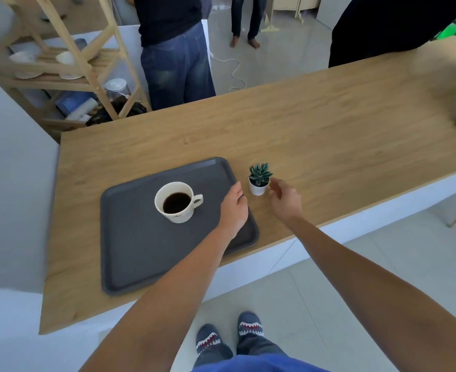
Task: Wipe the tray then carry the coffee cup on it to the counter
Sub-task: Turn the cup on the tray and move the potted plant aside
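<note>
Dark grey rectangular plastic tray [141,253] sits flat on the light wood-grain surface [328,135], near its front-left end, rotated a bit off the surface's edges. White ceramic coffee cup [178,202] stands upright on the tray, in its far half, handle pointing toward the tray's right rim. Cup is filled with black coffee, no spill visible on the tray.

Left hand [233,209] lies palm-down over the tray's right rim, toward the far-right corner. Its fingers [239,197] are curled down at the rim; cannot tell whether they actually clamp the edge or just rest on it. Hand is clear of the cup, with a gap to the handle.

Right hand [285,198] is off the tray, above the bare surface just right of a small green succulent in a white pot [259,179]. Its fingers [275,183] are loosely bent and partly spread, holding nothing, tips just beside the pot; contact with it unclear.

The plant stands upright just beside the tray's right rim, between the two hands.

Background: wooden shelf rack [68,57] with white dishes beyond the far-left end of the surface, and other people standing on the far side. Wearer's shark-pattern slippers [229,336] visible on the tiled floor below.
</note>
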